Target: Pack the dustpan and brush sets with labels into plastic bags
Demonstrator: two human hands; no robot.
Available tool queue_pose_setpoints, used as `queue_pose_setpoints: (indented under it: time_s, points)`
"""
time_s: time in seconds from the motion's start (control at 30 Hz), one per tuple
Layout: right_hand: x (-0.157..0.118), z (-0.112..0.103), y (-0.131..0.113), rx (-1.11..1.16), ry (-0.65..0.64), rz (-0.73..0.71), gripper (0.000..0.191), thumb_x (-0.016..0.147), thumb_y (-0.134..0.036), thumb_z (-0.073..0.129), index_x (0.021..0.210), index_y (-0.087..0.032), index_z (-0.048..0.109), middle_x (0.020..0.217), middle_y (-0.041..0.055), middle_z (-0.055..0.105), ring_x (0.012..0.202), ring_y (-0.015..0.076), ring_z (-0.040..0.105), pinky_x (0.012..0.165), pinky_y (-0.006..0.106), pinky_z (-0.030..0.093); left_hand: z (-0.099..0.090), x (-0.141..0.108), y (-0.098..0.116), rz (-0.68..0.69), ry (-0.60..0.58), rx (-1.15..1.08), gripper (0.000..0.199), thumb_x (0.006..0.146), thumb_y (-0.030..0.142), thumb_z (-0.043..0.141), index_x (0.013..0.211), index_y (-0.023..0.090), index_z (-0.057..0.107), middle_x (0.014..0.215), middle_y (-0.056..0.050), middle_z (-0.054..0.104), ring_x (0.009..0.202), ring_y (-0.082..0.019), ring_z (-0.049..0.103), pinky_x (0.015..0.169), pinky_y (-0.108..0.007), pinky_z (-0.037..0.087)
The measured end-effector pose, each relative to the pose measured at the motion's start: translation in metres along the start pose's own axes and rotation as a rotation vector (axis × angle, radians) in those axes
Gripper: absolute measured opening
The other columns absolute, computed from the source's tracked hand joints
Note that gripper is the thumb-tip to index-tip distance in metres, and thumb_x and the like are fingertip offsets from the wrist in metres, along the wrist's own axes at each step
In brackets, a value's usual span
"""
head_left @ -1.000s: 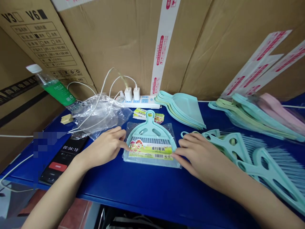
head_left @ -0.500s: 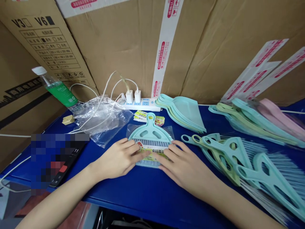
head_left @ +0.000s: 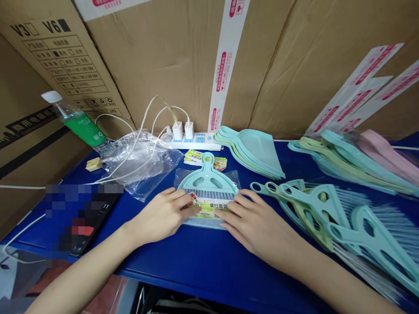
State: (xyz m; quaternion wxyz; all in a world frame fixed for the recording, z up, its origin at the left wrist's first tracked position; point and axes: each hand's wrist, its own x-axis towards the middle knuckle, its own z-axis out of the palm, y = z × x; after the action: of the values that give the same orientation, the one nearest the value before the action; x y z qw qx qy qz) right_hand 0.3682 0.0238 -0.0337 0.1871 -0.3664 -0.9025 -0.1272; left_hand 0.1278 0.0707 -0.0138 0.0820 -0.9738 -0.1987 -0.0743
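We seem to be at the label-flattening step: our left hand point(head_left: 163, 213) and right hand point(head_left: 255, 220) lie over either end of the label point(head_left: 214, 205), though we cannot tell whether either pinches it. The bagged dustpan-and-brush set point(head_left: 207, 175) lies flat on the blue table point(head_left: 170, 261) between us; the next move calls for even pressure.

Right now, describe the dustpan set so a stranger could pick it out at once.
On the blue table, look in front of the white power strip, between the left hand and the right hand. There lies the turquoise dustpan set, handle toward the strip. Unlike the loose brushes to its right and the stacked dustpans behind, it has a printed label across it.
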Motion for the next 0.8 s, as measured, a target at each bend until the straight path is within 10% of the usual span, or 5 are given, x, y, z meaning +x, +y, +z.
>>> queue_pose_setpoints:
  time_s: [0.8]
  points:
    - [-0.01,-0.024,0.026,0.112,-0.084,0.137,0.025,0.088,-0.02,0.061,0.069,-0.028,0.073,0.062,-0.0019,0.06,0.068,0.0175,0.055,0.09,0.038,0.036,-0.016,-0.007,-0.017,-0.164,-0.042,-0.115,0.039,0.084,-0.001,0.045,0.081,0.024,0.075,0.072,-0.002,0.058,0.071,-0.018,0.046,0.064,-0.031,0.043]
